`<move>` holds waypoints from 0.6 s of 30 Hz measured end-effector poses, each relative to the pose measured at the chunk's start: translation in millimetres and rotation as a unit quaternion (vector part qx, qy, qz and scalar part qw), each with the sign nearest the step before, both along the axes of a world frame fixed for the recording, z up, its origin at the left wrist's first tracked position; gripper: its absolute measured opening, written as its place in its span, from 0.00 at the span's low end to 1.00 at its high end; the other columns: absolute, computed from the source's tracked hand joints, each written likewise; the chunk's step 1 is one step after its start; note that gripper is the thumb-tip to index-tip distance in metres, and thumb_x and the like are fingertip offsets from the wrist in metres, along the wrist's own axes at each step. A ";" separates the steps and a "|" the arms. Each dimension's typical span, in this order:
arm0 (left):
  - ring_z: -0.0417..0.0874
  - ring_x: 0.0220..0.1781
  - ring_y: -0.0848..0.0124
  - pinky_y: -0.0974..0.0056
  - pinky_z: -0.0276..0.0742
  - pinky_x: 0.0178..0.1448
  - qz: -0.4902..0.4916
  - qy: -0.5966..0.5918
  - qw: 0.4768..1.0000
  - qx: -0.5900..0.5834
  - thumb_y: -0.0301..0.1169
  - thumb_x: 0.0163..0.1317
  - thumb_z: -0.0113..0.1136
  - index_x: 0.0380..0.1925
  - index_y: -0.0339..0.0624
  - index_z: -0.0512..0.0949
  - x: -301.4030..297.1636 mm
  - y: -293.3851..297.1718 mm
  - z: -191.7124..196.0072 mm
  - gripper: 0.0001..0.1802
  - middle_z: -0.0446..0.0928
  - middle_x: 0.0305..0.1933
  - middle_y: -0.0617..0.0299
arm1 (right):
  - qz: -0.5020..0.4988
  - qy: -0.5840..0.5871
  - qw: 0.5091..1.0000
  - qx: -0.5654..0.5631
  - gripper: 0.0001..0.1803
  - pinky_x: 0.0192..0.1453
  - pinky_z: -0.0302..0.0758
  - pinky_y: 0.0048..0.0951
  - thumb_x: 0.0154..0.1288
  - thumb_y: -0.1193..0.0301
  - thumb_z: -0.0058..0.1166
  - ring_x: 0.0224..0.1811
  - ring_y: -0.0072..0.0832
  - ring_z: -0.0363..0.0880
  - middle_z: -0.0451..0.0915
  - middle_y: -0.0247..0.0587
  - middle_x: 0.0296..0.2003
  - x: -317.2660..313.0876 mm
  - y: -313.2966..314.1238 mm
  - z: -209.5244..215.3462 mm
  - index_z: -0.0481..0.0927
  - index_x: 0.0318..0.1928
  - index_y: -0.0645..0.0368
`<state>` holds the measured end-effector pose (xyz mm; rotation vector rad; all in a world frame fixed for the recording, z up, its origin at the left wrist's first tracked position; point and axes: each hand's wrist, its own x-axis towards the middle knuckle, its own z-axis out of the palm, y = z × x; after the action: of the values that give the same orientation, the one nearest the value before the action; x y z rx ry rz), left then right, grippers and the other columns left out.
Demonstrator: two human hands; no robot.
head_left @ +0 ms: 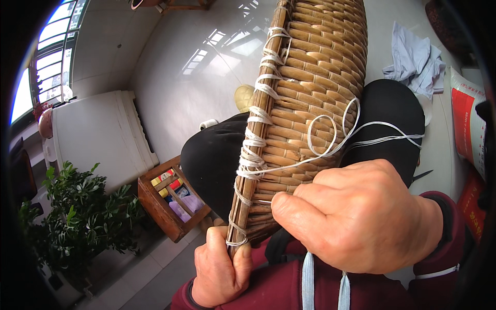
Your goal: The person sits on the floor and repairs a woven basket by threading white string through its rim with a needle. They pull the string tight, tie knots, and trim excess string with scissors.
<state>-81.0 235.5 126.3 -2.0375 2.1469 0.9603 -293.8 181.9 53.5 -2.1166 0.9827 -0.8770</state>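
Observation:
A large woven wicker basket [315, 77] rests on its side across my lap, its rim running from the top of the view down toward me. White cord [253, 163] is wound around the wooden rim [243, 196] in several places, with loose loops lying over the weave and across my right thigh. My left hand [222, 266] is closed around the lower end of the rim. My right hand [361, 217] is pinched beside the rim, holding a thin, shiny needle-like piece [262, 202] that points at the rim. Its far end is hidden by the fingers.
A wooden stool [173, 199] holding colourful packages stands to the left, beside a leafy plant [88, 217] and a white cabinet [98, 139]. A crumpled pale cloth [413, 59], a dark pointed tool [422, 175] and a red-and-white sack [467, 119] lie on the right.

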 end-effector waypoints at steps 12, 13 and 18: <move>0.78 0.21 0.52 0.55 0.71 0.26 -0.009 -0.031 0.999 0.034 0.33 0.65 0.55 0.37 0.34 0.67 2.2 -2.4 4.4 0.13 0.74 0.20 0.51 | -0.007 0.087 0.993 -0.075 0.08 0.17 0.64 0.23 0.48 0.76 0.60 0.15 0.21 0.67 0.64 0.29 0.15 9.7 7.8 10.8 0.82 0.31 0.65; 0.78 0.22 0.51 0.55 0.71 0.26 -0.006 -0.033 0.998 0.048 0.33 0.65 0.55 0.38 0.34 0.67 2.8 -2.4 5.1 0.13 0.75 0.21 0.50 | -0.010 0.098 0.992 -0.084 0.08 0.17 0.64 0.22 0.48 0.76 0.60 0.15 0.21 0.67 0.64 0.29 0.15 11.2 8.3 13.0 0.82 0.32 0.65; 0.78 0.22 0.48 0.53 0.73 0.28 -0.053 -0.042 0.998 -0.008 0.28 0.60 0.59 0.39 0.31 0.69 4.6 -0.8 2.2 0.13 0.76 0.24 0.48 | -0.014 0.148 0.985 -0.092 0.12 0.17 0.63 0.23 0.48 0.75 0.59 0.16 0.21 0.67 0.65 0.29 0.15 14.0 8.2 27.3 0.83 0.35 0.66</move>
<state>-76.4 234.7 128.5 -1.9129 2.1990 0.8319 -279.8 190.1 80.8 -2.4469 1.1185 -0.6993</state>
